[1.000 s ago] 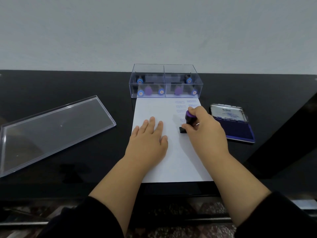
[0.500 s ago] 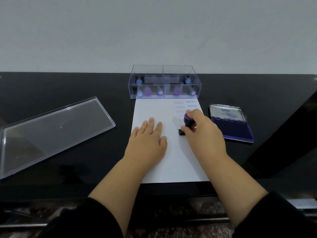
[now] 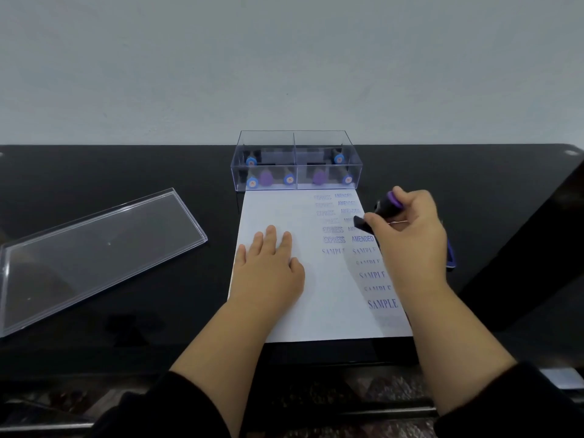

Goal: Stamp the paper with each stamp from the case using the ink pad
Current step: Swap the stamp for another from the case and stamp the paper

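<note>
A white paper (image 3: 284,210) lies on the black table, printed down its right side with rows of EXPRESS, AMENDED and SAMPLE marks. My left hand (image 3: 268,267) rests flat on the sheet, fingers straight. My right hand (image 3: 407,235) grips a stamp (image 3: 384,210) with a purple top and black base, tilted and lifted above the paper's right edge. The clear stamp case (image 3: 297,161) stands at the paper's far end with several blue and purple stamps inside. The ink pad (image 3: 451,257) is almost wholly hidden behind my right hand.
The case's clear lid (image 3: 94,254) lies flat on the table at the left. A grey wall rises right behind the case. The table's front edge runs just below the paper.
My right hand has lifted the stamp off the paper and swung it right, toward the ink pad, uncovering the printed marks. The left hand has stayed flat on the sheet.
</note>
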Demonstrator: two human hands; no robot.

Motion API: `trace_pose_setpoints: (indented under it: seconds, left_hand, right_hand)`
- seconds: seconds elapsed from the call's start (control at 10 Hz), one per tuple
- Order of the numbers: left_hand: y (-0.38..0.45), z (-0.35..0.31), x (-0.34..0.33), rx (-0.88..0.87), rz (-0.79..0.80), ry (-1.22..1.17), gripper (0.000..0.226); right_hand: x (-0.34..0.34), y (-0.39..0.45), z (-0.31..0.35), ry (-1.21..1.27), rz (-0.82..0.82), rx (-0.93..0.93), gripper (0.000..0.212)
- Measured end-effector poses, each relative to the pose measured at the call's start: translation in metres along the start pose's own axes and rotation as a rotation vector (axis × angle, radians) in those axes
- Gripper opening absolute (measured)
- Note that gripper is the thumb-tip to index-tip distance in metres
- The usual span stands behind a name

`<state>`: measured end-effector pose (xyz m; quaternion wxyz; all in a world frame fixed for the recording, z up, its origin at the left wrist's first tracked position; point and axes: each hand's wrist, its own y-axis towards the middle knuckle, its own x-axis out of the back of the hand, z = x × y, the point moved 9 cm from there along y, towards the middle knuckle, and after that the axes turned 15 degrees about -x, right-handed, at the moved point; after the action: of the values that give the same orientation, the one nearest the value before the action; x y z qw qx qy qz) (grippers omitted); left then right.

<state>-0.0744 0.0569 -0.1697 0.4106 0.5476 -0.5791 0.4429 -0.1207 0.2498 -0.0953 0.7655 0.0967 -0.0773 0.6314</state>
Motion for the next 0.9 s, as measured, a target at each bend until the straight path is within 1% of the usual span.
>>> trace_pose_setpoints:
  seconds: [0.1,0.4,0.9]
  left_hand:
    - [0.000,-0.002,0.002,0.027,-0.016,-0.022,0.055]
    - [0.001,-0.002,0.002,0.048,-0.039,-0.031,0.054]
    - [0.001,-0.001,0.001,0.044,-0.028,-0.018,0.054]
  right_hand:
    - [0.012,0.002,-0.003,0.081,-0.012,-0.032,0.035]
    - [0.011,0.006,-0.018,0.153,0.000,-0.129,0.038]
    - [0.012,0.005,-0.015,0.154,0.015,-0.136,0.037]
